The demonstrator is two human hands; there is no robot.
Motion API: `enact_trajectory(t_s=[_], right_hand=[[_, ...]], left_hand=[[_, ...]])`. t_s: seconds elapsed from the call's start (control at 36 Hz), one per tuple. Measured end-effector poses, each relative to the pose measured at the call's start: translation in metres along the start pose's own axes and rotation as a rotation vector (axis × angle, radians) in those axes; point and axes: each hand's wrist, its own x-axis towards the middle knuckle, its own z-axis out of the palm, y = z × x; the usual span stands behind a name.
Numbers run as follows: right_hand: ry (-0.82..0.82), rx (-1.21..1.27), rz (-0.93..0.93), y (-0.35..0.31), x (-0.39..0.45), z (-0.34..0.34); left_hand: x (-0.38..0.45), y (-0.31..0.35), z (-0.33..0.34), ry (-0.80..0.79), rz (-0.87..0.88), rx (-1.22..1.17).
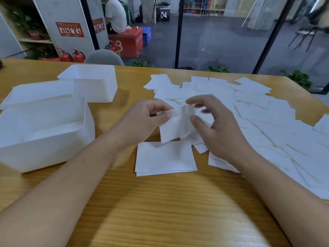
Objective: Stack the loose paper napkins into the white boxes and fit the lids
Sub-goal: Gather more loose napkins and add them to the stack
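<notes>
White napkin point(175, 125) pinched by left hand point(144, 120) and right hand point(213, 125); two boxes point(44, 132).

Held napkin point(175, 125): white, faint embossed texture. Small stack point(165, 158) near edge: white. Loose napkins point(258, 111) spread at right: white. Near box point(44, 132): white, translucent-looking walls. Far box point(90, 81): white. Lid point(39, 94): white. Tabletop point(160, 207): yellowish wood, fine straight grain lines. Fire extinguishers point(71, 56): red. Block point(127, 42) behind glass: red with white digits. Crate point(146, 35): blue. Floor point(222, 43): dark grey. Wall posters point(70, 29): red.
</notes>
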Motion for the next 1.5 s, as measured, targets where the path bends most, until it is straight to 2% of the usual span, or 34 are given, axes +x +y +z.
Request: enact_trajectory(t_s=[0.08, 0.19, 0.28, 0.42, 0.58, 0.89, 0.94, 1.0, 1.06, 1.11, 1.22, 1.39, 1.5], right_hand=[[-0.06, -0.099, 0.006, 0.004, 0.002, -0.004], [-0.088, 0.177, 0.207, 0.004, 0.004, -0.004], [-0.061, 0.335, 0.27, 0.003, 0.005, -0.008], [-0.146, 0.311, 0.323, 0.007, 0.0, -0.01], [-0.223, 0.166, 0.253, 0.006, -0.004, 0.001], [-0.252, -0.215, 0.092, 0.004, -0.012, 0.009], [-0.195, -0.242, 0.063, 0.004, -0.008, 0.007], [-0.161, -0.245, 0.06, 0.006, -0.004, 0.004], [-0.166, -0.264, 0.072, 0.008, -0.002, 0.004], [-0.204, -0.267, 0.082, 0.009, -0.001, 0.005], [-0.252, -0.256, 0.03, 0.007, 0.002, 0.012], [-0.284, -0.326, 0.014, 0.008, 0.006, 0.016], [-0.264, -0.364, -0.002, 0.008, 0.005, 0.021]], left_hand=[[-0.001, 0.005, -0.008, -0.027, 0.046, -0.034], [-0.003, 0.011, -0.019, -0.042, 0.064, -0.059], [-0.004, 0.011, -0.025, -0.086, 0.005, -0.028], [-0.007, 0.013, -0.037, -0.249, -0.169, 0.073], [-0.014, 0.02, -0.042, -0.403, -0.256, 0.317], [-0.015, 0.015, -0.04, -0.469, -0.312, 0.508], [-0.015, 0.012, -0.042, -0.427, -0.308, 0.536], [-0.011, 0.007, -0.041, -0.312, -0.275, 0.568], [-0.007, 0.003, -0.039, -0.156, -0.219, 0.563], [-0.004, 0.001, -0.033, -0.086, -0.143, 0.521], [-0.006, 0.001, -0.012, -0.225, -0.035, 0.445], [-0.009, 0.002, -0.001, -0.404, -0.026, 0.332], [-0.009, 0.001, -0.002, -0.427, -0.016, 0.296]])
